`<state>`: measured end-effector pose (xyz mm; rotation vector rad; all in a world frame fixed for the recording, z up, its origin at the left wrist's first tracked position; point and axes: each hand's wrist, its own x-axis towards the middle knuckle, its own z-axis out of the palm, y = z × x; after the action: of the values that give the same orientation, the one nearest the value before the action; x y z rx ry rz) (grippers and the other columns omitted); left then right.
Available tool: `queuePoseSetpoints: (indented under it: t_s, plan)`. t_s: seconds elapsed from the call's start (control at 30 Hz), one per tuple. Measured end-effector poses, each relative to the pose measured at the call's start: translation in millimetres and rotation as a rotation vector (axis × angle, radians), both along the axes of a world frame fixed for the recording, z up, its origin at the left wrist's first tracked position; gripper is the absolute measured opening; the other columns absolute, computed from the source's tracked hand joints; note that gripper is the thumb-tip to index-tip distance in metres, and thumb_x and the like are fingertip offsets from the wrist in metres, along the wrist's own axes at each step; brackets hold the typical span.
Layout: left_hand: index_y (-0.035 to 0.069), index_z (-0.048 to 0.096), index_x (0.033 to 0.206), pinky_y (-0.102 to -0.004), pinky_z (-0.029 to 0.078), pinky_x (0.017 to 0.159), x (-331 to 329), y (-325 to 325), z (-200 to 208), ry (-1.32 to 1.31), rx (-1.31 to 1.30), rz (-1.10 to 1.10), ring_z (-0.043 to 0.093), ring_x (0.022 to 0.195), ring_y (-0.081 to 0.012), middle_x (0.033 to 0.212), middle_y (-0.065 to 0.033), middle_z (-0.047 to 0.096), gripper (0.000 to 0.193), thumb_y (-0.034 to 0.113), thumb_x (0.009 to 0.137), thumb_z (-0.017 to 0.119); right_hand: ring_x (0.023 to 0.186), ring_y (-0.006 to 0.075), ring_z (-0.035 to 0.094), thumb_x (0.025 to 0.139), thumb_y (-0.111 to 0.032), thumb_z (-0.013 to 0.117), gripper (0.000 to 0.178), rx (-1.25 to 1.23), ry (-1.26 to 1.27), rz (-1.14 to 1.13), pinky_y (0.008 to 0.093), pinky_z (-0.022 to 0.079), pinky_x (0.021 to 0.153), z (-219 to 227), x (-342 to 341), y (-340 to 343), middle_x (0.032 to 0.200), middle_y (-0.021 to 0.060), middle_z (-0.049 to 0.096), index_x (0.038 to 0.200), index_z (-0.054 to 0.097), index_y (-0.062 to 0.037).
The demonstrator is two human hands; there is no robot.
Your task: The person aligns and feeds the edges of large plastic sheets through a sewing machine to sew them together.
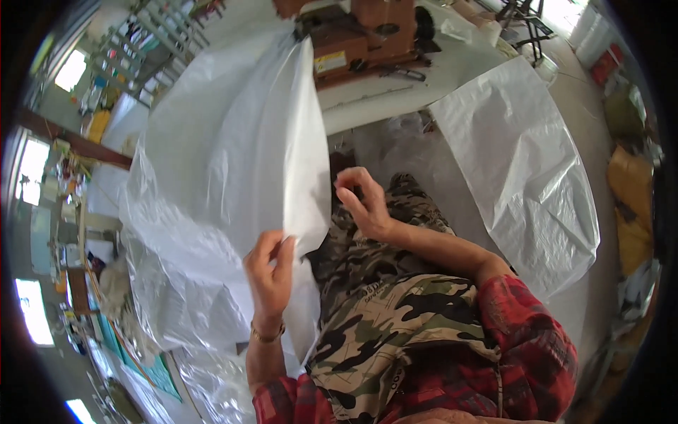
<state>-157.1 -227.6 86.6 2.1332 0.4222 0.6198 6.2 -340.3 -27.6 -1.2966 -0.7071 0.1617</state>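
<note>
A large sheet of shiny white plastic [240, 155] spreads over the left side and runs up to a brown sewing machine [378, 35]. My left hand [270, 272] pinches the sheet's near corner, where the edge is folded over into a narrow strip. To the right of that strip, my right hand [364, 201] hangs in the air above my lap. Its fingers are curled, thumb near the fingertips, and whether anything thin is between them I cannot make out. The far end of the folded edge lies by the machine's front left side.
Another white plastic piece [522, 169] drapes over the right side of the worktable [381, 99]. A camouflage apron [402, 318] covers my lap. Metal racks [145, 53] stand at the far left, and brown and green bundles [632, 205] line the right side.
</note>
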Motion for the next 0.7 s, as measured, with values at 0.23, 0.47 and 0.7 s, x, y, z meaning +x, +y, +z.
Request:
queuePoseSetpoints:
  t_s: [0.23, 0.47, 0.7]
  plan:
    - [-0.001, 0.060, 0.089, -0.0293, 0.044, 0.054, 11.0, 11.9, 101.5, 0.160, 0.243, -0.258, 0.055, 0.056, -0.0182, 0.067, -0.0093, 0.059, 0.007, 0.005, 0.090, 0.064, 0.103, 0.0267, 0.061, 0.088, -0.019, 0.062, 0.032, -0.622, -0.442, 0.419, 0.0409, 0.049, 0.084, -15.1, -33.3, 174.3, 0.115, 0.0170, 0.061, 0.111, 0.058, 0.0031]
    - [0.002, 0.062, 0.092, -0.0383, 0.047, 0.056, 11.1, 18.2, 37.2, 0.168, 0.723, -0.406, 0.060, 0.062, -0.0296, 0.073, -0.0142, 0.059, 0.003, 0.004, 0.089, 0.061, 0.101, 0.0301, 0.062, 0.088, -0.020, 0.061, 0.031, -0.462, -0.703, 0.543, 0.0411, 0.049, 0.083, -58.6, -63.7, 176.0, 0.114, 0.0189, 0.062, 0.110, 0.060, 0.0022]
    - [0.001, 0.059, 0.090, -0.0401, 0.048, 0.058, 12.0, 1.0, -90.0, 0.035, 0.526, 0.049, 0.060, 0.066, -0.0333, 0.076, -0.0144, 0.060, 0.002, 0.001, 0.090, 0.057, 0.094, 0.0352, 0.065, 0.086, -0.021, 0.059, 0.027, -0.404, -0.579, 0.584, 0.0427, 0.052, 0.078, -69.1, 31.1, 100.4, 0.107, 0.0204, 0.066, 0.106, 0.065, -0.0031]
